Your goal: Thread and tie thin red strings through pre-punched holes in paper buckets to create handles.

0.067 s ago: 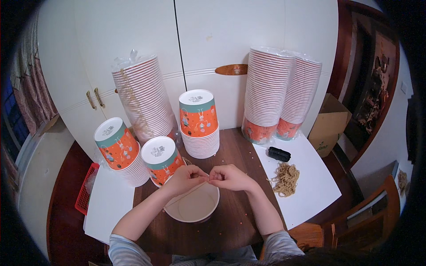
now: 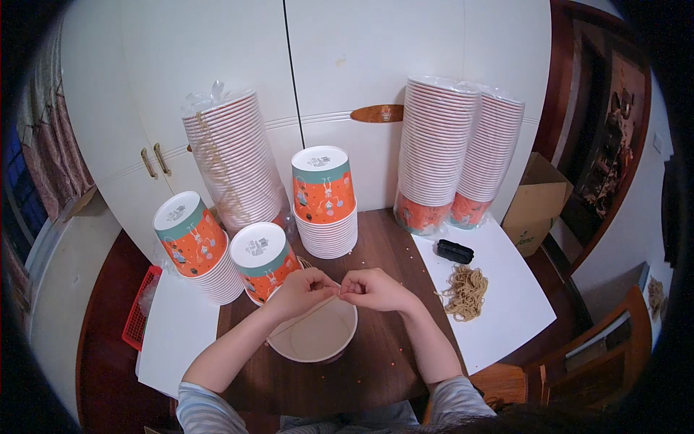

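A: What do the fingers have hold of?

B: Both hands pinch something thin between thumb and forefinger, most likely a rubber band (image 2: 318, 312), though it is too fine to tell for sure. A faint line runs from the pinch down and to the left, across the open white bowl (image 2: 312, 334).

A: So where does the bowl lie from the fingers?

B: Directly under them and a little toward the person, on the dark worktop (image 2: 376, 362). The left hand (image 2: 302, 291) and the right hand (image 2: 376, 289) meet fingertip to fingertip above its far rim; the left hand sits slightly more over the bowl.

A: Long axis of the band?

B: Slanted, from the pinch toward the near-left rim.

A: And around that?

B: Just beyond the left fingers stands an upturned orange cup stack (image 2: 264, 262), another (image 2: 195, 242) further left, a third (image 2: 325, 202) straight ahead. Out to the right of the right fingers lies a heap of tan bands (image 2: 466, 291), with a small black object (image 2: 455, 251) beyond it on a white board (image 2: 506, 318). Tall wrapped cup stacks (image 2: 459, 152) stand against the cabinet (image 2: 217, 65).
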`<state>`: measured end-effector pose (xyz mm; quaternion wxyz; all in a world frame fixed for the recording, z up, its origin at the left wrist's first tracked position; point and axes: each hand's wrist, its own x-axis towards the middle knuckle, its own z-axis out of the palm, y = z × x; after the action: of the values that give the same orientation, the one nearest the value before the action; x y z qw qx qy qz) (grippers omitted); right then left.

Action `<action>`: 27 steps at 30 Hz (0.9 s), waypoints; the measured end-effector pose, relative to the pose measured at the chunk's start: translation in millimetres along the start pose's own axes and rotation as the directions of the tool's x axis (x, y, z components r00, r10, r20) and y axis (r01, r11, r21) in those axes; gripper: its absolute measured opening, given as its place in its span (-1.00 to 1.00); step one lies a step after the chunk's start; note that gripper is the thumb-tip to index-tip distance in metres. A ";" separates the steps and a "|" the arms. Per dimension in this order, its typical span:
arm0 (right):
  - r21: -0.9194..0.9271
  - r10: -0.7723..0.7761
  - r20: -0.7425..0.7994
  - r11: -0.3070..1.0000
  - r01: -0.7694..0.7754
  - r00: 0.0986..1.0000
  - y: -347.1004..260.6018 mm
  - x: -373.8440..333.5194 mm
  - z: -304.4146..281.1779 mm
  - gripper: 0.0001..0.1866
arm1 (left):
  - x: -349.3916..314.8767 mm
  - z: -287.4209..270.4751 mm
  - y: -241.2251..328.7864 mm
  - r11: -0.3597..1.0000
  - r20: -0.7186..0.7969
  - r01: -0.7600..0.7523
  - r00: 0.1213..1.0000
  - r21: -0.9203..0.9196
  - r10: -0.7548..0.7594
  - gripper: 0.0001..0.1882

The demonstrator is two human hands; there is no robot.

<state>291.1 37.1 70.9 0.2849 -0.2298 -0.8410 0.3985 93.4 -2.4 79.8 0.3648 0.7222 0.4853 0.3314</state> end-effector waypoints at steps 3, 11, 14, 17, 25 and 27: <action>-0.024 0.019 0.005 1.000 -0.019 1.000 0.3 0.0 0.5 -0.85 | -0.8 -0.7 4.7 0.998 -0.010 0.001 1.000 0.063 -0.001 -0.85; -0.090 -0.060 -0.025 0.994 0.058 0.998 2.5 -0.1 3.7 -0.91 | -1.8 1.7 7.5 0.992 -0.068 -0.013 0.997 0.125 0.022 -0.85; -0.095 -0.016 0.002 0.995 0.017 1.000 0.9 0.6 3.1 -0.87 | -1.0 1.7 5.3 0.986 -0.094 -0.023 0.995 0.166 0.039 -0.85; -0.108 -0.008 -0.006 0.994 0.007 1.000 1.1 0.9 4.0 -0.86 | -0.1 2.3 3.1 0.985 -0.108 -0.030 0.993 0.171 0.049 -0.85; -0.142 -0.067 -0.014 0.988 0.064 0.998 -0.5 0.6 3.8 -0.91 | -1.4 9.4 11.9 0.975 -0.172 -0.053 0.981 0.217 0.092 -0.90; -0.144 -0.053 -0.004 0.988 0.052 0.999 -0.2 0.3 2.7 -0.92 | -1.3 10.3 13.0 0.977 -0.189 -0.036 0.979 0.209 0.076 -0.91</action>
<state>289.1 35.8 69.7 0.2812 -0.2291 -0.8721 0.3284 107.5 -9.2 85.4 0.2293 0.7332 0.5298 0.3595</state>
